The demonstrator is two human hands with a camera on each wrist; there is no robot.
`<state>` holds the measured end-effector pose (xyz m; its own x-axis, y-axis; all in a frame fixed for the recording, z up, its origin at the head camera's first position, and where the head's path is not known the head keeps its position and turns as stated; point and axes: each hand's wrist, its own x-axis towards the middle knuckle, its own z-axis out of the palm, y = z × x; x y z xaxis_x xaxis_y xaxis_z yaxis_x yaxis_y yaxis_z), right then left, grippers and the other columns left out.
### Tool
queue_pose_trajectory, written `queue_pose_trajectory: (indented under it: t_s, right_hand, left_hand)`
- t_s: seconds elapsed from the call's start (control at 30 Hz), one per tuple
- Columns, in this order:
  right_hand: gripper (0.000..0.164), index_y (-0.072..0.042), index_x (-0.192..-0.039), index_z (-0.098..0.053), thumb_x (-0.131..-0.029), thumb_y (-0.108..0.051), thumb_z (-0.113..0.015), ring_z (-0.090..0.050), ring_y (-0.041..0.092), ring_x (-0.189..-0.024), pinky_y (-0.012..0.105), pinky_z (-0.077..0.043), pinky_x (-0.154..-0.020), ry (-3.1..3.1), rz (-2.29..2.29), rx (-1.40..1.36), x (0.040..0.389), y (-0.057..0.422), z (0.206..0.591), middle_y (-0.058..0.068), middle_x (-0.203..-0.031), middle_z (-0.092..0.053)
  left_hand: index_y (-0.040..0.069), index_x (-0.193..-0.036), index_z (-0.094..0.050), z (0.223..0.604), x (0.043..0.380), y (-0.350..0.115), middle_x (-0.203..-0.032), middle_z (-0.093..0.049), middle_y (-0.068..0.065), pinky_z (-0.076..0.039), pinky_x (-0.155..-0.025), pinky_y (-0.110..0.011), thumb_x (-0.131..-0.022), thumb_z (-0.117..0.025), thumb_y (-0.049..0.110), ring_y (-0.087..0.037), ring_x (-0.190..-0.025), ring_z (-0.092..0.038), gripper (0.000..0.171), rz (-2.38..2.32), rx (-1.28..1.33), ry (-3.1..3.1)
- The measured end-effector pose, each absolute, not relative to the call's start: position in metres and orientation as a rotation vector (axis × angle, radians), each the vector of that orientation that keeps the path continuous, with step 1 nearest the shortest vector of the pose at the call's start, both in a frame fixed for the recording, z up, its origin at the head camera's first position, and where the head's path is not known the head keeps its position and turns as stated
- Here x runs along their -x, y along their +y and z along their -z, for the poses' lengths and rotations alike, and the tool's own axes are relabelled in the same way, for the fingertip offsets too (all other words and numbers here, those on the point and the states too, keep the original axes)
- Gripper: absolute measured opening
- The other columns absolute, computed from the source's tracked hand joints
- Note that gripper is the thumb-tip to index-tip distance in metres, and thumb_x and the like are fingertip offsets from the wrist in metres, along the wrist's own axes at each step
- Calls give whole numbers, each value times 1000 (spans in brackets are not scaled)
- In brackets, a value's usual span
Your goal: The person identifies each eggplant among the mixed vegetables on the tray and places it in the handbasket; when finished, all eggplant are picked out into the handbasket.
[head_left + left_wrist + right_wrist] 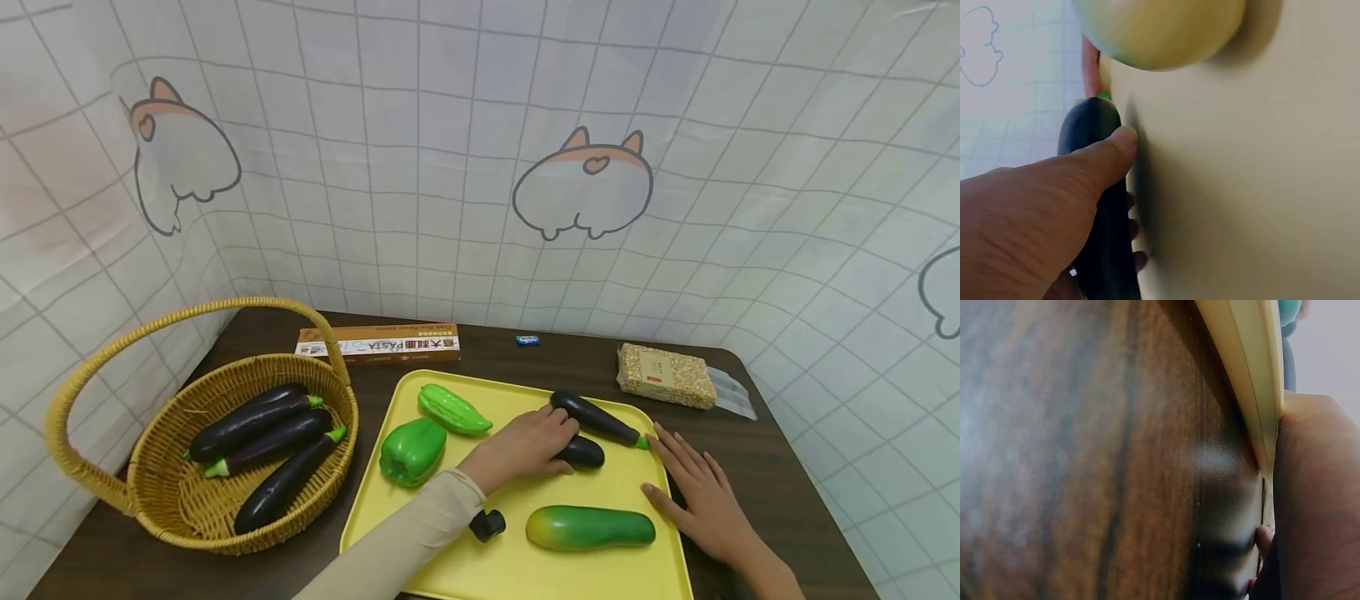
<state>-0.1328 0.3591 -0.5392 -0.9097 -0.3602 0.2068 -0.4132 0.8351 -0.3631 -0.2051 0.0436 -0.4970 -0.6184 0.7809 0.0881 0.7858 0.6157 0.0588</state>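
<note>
My left hand (528,446) reaches over the yellow tray (465,577) and grips a dark eggplant (581,452). In the left wrist view, the thumb lies along one side of this eggplant (1107,219) and fingertips show past its other side. Just behind it on the tray lies another eggplant (600,419), its green stem to the right. My right hand (697,492) rests with fingers extended at the tray's right edge, holding nothing. Nearer the front of the tray lies a green, yellow-ended gourd-like vegetable (590,528).
A green bell pepper (412,452) and a bumpy green bitter melon (453,409) lie on the tray's left. The handled wicker basket (153,492) at left holds several eggplants (288,483). Behind are a pasta box (390,343), a small blue packet (527,340) and a grain bag (666,377).
</note>
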Motion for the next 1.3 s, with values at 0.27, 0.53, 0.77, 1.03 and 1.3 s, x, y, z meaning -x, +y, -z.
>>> queue_pose_trajectory:
  t_s: [0.27, 0.53, 0.77, 1.03, 1.3]
  right_hand:
    - [72, -20, -168, -31, -107, -38, -64, -23, 44, -154, 73, -12, -114, -2890, -605, -605, 134, 360, 540, 8, -173, -23]
    - [72, -20, -168, -31, -107, -37, -65, -23, 45, -154, 73, -12, -114, -2878, -614, -612, 134, 359, 540, 8, -173, -23]
    - [72, -19, -168, -31, -107, -38, -64, -22, 44, -155, 72, -11, -115, -2885, -609, -610, 133, 359, 540, 7, -173, -23]
    - [72, -19, -168, -32, -106, -38, -65, -23, 44, -154, 73, -12, -114, -2877, -599, -607, 133, 359, 540, 7, -173, -23]
    - [72, -18, -168, -32, -106, -38, -65, -23, 44, -154, 73, -12, -114, -2878, -599, -609, 133, 358, 540, 7, -173, -24]
  left_hand:
    - [14, -134, -56, 490, 200, 41, -110, -64, -3, -52, -67, -28, -104, -68, 44, -10, -84, -64, 44, 261, 1283, -2801]
    - [16, -124, -62, 488, 196, 32, -103, -69, 1, -51, -63, -28, -100, -72, 51, -8, -75, -62, 43, 189, 1196, -2757]
    - [18, -114, -64, 486, 193, 25, -93, -69, 5, -46, -59, -26, -97, -71, 59, -7, -71, -57, 45, 213, 1223, -2698]
    - [19, -111, -65, 475, 186, 18, -85, -66, 6, -40, -53, -24, -96, -72, 61, -6, -62, -51, 45, 303, 1191, -2645]
    - [19, -114, -66, 460, 179, 10, -83, -65, 7, -40, -52, -24, -96, -71, 62, -5, -60, -50, 47, 337, 1169, -2653]
